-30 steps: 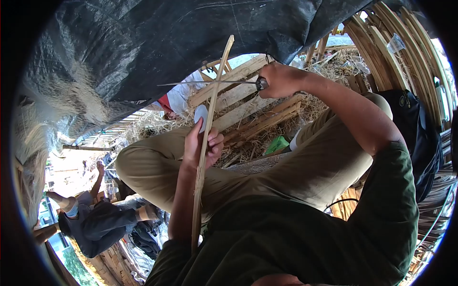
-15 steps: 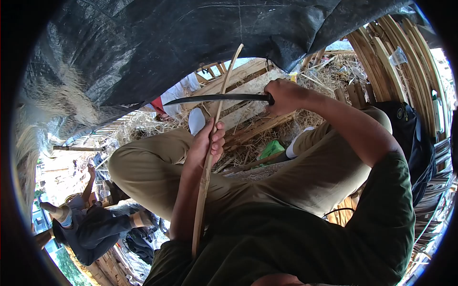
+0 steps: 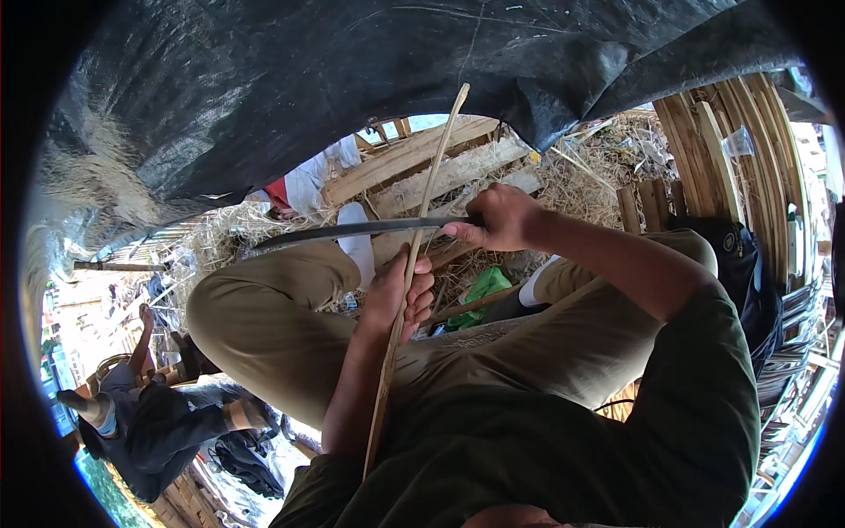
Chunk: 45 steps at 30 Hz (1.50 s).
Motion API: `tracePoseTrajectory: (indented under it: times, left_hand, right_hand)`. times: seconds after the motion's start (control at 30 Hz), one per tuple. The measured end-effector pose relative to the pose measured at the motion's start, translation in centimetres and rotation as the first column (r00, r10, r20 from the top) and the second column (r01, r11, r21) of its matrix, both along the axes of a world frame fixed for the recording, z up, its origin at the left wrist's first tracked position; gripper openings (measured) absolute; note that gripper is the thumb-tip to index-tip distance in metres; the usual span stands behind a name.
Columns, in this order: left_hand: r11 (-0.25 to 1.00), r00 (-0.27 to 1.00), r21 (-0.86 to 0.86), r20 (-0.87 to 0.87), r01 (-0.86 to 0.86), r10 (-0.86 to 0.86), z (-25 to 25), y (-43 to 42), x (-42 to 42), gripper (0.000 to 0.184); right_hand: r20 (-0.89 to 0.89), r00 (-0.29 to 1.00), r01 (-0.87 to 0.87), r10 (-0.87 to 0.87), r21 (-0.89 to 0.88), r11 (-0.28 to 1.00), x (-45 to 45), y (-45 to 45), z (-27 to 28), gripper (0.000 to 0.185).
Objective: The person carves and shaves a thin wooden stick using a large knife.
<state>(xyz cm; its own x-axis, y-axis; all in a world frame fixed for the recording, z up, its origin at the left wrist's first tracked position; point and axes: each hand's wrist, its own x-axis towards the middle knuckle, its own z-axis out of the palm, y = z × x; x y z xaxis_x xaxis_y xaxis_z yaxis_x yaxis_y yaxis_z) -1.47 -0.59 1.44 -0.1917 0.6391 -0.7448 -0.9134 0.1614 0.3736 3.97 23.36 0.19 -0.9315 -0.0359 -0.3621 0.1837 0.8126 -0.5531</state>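
My left hand [image 3: 398,297] is closed around a long, thin strip of split wood or bamboo [image 3: 431,180]. The strip slants up and away from my chest, with its tip just in front of the black sheet. In my right hand [image 3: 502,220] is the handle of a long knife [image 3: 339,232] with a dark, slightly curved blade; the fingers hide most of the handle. The blade lies across the strip a little above my left fist, pointing left. Blade and strip appear to touch. Both hands are above my crossed legs.
A black plastic sheet [image 3: 308,79] hangs low ahead. Beyond my legs are planks [image 3: 466,180], straw [image 3: 581,189] and a green plastic bag [image 3: 484,297]. Upright slats [image 3: 704,158] and a black bag [image 3: 744,264] stand right. Another person [image 3: 167,431] sits lower left.
The knife and my right hand have come down along the strip, closer to my left fist. My left hand is slightly lower and further right in view, still gripping the strip.
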Motion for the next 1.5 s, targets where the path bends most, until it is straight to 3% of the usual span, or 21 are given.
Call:
tracePoseTrajectory:
  times: [0.23, 0.33, 0.43, 0.53, 0.63, 0.73, 0.83, 0.97, 1.07, 1.17, 1.27, 1.5]
  left_hand:
    - [0.967, 0.949, 0.186, 0.295, -0.173, 0.113, -0.2, -0.4, -0.7, 0.038]
    - [0.917, 0.893, 0.287, 0.43, -0.279, 0.137, -0.6, -0.4, -0.8, 0.036]
    - [0.878, 0.846, 0.341, 0.519, -0.337, 0.123, -0.6, -0.6, -0.9, 0.034]
    - [0.879, 0.829, 0.346, 0.552, -0.327, 0.092, -0.6, -0.8, -0.2, 0.033]
    - [0.815, 0.778, 0.443, 0.628, -0.372, 0.014, -2.0, -0.6, 0.3, 0.031]
    - [0.732, 0.7, 0.467, 0.714, -0.496, 0.018, -1.4, -0.4, 0.7, 0.03]
    - [0.656, 0.674, 0.524, 0.738, -0.543, -0.032, -1.6, -0.4, 1.0, 0.025]
    - [0.657, 0.668, 0.512, 0.744, -0.554, -0.016, -1.4, -0.6, 1.1, 0.019]
    - [0.631, 0.68, 0.538, 0.733, -0.559, -0.023, -1.0, -0.7, 0.9, 0.016]
    - [0.61, 0.687, 0.563, 0.725, -0.558, -0.04, -1.0, -0.8, 0.8, 0.015]
    - [0.614, 0.699, 0.57, 0.714, -0.546, -0.041, -0.9, -1.1, 0.5, 0.016]
    - [0.644, 0.712, 0.551, 0.702, -0.53, -0.016, -0.2, -1.0, 0.8, 0.017]
  right_hand:
    - [-0.217, 0.974, -0.058, 0.067, 0.048, 0.997, -1.2, 0.2, -3.0, 0.085]
    - [-0.344, 0.931, -0.067, 0.12, 0.164, 0.984, -1.8, 0.8, -3.7, 0.086]
    - [-0.201, 0.979, 0.037, 0.02, 0.273, 0.961, -2.9, 1.6, -3.5, 0.078]
    - [0.187, 0.924, 0.263, -0.334, 0.323, 0.909, -5.7, 5.2, -2.5, 0.089]
    - [-0.102, 0.958, 0.285, -0.266, 0.352, 0.891, -4.2, 6.9, -5.6, 0.088]
    - [0.048, 0.974, 0.22, -0.222, 0.043, 0.974, -2.5, 2.7, -1.5, 0.081]
    - [-0.316, 0.949, 0.04, -0.011, 0.085, 0.996, -0.5, 0.0, -2.3, 0.075]
    - [-0.316, 0.944, -0.022, 0.094, 0.224, 0.974, -2.1, 2.4, -1.9, 0.071]
    - [-0.323, 0.944, 0.029, 0.071, 0.296, 0.955, -2.7, 2.1, -1.5, 0.071]
    - [-0.488, 0.864, 0.048, 0.125, 0.327, 0.944, -3.0, 2.6, -1.8, 0.063]
    - [-0.375, 0.925, 0.093, 0.056, 0.366, 0.926, -3.3, 3.4, -1.5, 0.069]
    - [-0.368, 0.929, 0.121, 0.04, 0.404, 0.907, -3.2, 4.0, -0.3, 0.069]
